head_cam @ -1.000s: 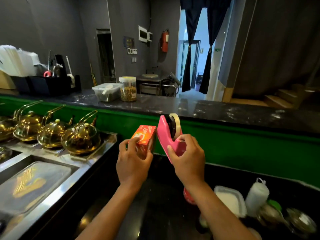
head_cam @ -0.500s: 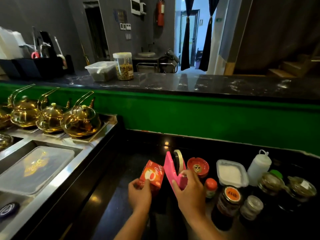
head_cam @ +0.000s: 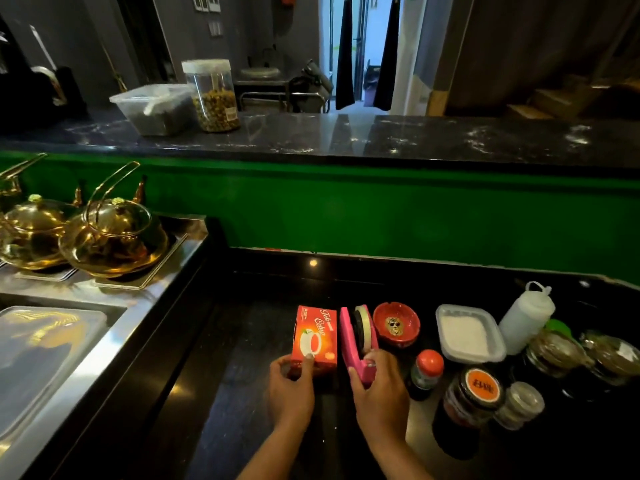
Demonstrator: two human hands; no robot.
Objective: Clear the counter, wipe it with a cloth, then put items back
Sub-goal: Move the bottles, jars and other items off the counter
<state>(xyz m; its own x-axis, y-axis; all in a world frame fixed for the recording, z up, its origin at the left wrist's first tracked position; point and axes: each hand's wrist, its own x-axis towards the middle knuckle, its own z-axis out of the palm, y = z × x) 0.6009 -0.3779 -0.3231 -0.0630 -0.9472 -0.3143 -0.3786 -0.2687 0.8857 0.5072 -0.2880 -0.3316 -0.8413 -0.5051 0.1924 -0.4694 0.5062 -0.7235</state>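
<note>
A red tea box [head_cam: 316, 337] lies flat on the black lower counter [head_cam: 235, 341], and my left hand [head_cam: 290, 393] grips its near end. Right beside it stands a pink tape dispenser [head_cam: 356, 337] with a roll of tape; my right hand [head_cam: 379, 393] holds its near end. Both items rest on the counter, side by side and almost touching. A red ashtray [head_cam: 396, 323] sits just right of the dispenser.
Right of my hands stand a white-filled tub [head_cam: 467, 334], a squeeze bottle [head_cam: 526, 317], a red-capped bottle [head_cam: 426, 374] and several jars [head_cam: 474, 396]. Golden teapots [head_cam: 110, 233] sit on the steel unit at left. A jar [head_cam: 213, 95] and box are on the upper ledge.
Both hands came down from chest height to the black counter, carrying the tea box and the tape dispenser. The two items now rest on the surface left of the ashtray.
</note>
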